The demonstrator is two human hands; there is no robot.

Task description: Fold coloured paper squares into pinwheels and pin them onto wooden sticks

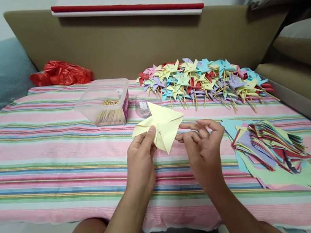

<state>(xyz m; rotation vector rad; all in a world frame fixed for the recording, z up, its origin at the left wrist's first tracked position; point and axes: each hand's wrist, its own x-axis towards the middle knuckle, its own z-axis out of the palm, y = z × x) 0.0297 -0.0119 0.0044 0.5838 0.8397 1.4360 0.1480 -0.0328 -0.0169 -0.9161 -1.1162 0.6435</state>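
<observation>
A pale yellow paper pinwheel (169, 126) is pinched at its middle by my left hand (141, 157), with the thumb on top and its folded blades facing up. To its right, my right hand (206, 153) is palm up, its fingers half bent and apart, close to the pinwheel's right blades. Nothing shows in my right hand. Behind the pinwheel lies a small clear plastic packet with a white label (143, 105), partly covered by the top blade. A clear plastic box (102, 86) of thin wooden sticks (110, 117) stands at the back left of my hands.
Finished pinwheels on sticks (194, 79) are heaped at the back right. Stacks of cut coloured paper (285, 178) lie right of my right hand. A red plastic bag (63, 73) rests at the back left. Striped cloth (59, 149) covers the surface; a brown backrest (118, 42) stands behind.
</observation>
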